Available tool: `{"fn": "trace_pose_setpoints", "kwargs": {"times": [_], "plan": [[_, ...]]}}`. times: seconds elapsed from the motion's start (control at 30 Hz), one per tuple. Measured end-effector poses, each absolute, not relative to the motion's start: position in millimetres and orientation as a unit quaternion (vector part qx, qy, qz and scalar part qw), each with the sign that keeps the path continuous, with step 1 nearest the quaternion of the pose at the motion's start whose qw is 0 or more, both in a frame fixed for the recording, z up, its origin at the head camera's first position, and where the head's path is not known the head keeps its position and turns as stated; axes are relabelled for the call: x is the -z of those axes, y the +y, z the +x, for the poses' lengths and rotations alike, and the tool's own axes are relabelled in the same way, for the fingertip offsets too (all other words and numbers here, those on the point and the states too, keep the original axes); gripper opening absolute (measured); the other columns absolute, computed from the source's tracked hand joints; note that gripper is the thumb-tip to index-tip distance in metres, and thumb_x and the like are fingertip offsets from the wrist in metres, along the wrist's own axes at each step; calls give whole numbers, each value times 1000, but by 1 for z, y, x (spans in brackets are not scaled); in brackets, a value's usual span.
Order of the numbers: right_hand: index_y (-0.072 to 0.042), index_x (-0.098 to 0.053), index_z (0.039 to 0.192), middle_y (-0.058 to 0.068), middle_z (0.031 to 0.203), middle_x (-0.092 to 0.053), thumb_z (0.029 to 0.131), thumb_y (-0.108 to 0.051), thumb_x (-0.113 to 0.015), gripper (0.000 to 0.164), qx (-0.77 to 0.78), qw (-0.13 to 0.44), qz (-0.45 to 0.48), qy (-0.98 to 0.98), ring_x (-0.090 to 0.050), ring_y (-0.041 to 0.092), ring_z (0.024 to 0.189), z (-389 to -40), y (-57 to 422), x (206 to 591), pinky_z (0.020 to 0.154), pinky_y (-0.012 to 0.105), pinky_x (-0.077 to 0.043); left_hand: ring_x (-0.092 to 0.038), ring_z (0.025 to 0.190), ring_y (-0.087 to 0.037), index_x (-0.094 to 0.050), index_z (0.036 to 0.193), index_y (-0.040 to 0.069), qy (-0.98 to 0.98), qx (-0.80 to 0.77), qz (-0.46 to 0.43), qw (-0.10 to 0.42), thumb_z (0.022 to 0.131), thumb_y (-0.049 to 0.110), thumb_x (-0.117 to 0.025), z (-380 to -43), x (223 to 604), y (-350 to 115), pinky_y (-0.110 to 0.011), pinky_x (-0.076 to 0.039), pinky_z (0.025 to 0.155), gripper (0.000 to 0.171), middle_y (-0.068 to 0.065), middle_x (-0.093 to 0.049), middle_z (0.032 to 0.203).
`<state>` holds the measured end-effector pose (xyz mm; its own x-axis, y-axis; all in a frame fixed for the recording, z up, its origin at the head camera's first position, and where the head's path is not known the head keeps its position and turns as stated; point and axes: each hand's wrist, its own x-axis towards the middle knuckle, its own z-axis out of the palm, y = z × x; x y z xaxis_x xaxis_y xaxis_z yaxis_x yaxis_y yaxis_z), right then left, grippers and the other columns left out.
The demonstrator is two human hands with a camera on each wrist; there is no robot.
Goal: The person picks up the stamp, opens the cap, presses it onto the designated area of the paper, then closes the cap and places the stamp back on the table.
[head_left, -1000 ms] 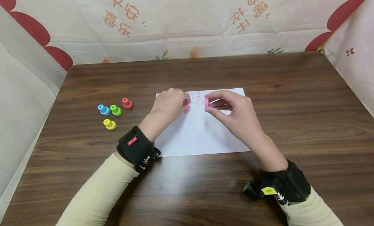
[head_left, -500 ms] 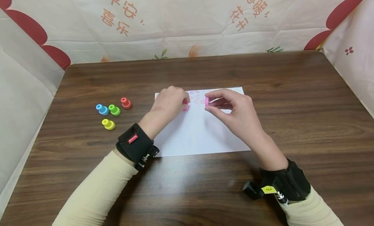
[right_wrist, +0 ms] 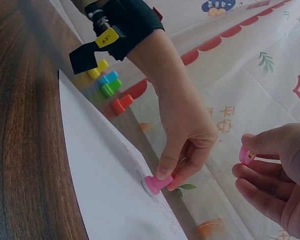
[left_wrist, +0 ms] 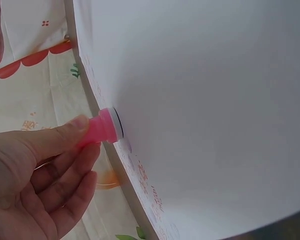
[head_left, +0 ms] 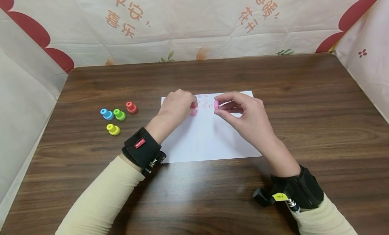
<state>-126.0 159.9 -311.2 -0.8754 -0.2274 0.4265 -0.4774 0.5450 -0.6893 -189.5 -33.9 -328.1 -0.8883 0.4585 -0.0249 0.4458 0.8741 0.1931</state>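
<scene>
My left hand [head_left: 179, 105] pinches a pink toy stamp [left_wrist: 102, 127] by its narrow handle, between thumb and index finger. In the left wrist view the stamp's wide end, with a white band, stands against the white paper [head_left: 209, 140], close to the printed far edge. Small red and purple stamped marks [head_left: 205, 101] run along that edge. Just to the right, my right hand [head_left: 244, 110] holds a small pink cap [right_wrist: 246, 155] between thumb and fingertips, above the paper. A bit of yellow and dark pattern shows on the cap in the right wrist view.
Left of the paper, several more stamps stand on the brown wooden table [head_left: 194, 201]: a blue one [head_left: 107, 114], a green one [head_left: 120, 114], a red one [head_left: 131, 107] and a yellow one [head_left: 113, 129]. A printed white cloth [head_left: 188, 25] hangs behind the table.
</scene>
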Motion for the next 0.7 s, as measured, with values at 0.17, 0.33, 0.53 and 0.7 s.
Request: {"fn": "trace_pose_setpoints", "kwargs": {"times": [0.17,0.33,0.53,0.7], "plan": [[-7,-71,104,3,93,-73,75,-8,-80,30,-428,147,204,-868,-67,7,77,-126,160,311,75,35,-61,-59,82,-19,-75,97,14,968,-95,229,37,82,17,-75,-190,328,-34,-33,-54,72,15,-2,-73,96],[-8,-71,104,4,93,-73,75,-8,-80,30,-425,147,204,-870,-67,7,78,-125,159,311,75,36,-61,-60,82,-19,-75,98,14,969,-98,225,41,82,17,-75,-190,328,-33,-33,-54,74,16,-3,-73,96],[-8,-71,103,3,93,-73,75,-8,-80,30,-423,148,205,-870,-67,7,78,-125,159,311,74,36,-61,-59,81,-19,-75,97,14,969,-101,224,39,81,17,-76,-190,328,-34,-33,-54,74,16,-2,-72,94],[-8,-71,102,2,92,-73,75,-8,-80,29,-425,149,206,-869,-67,7,78,-125,160,312,74,34,-61,-59,82,-19,-75,96,14,968,-100,227,38,82,17,-76,-190,329,-34,-33,-54,75,15,-2,-73,94]]}}
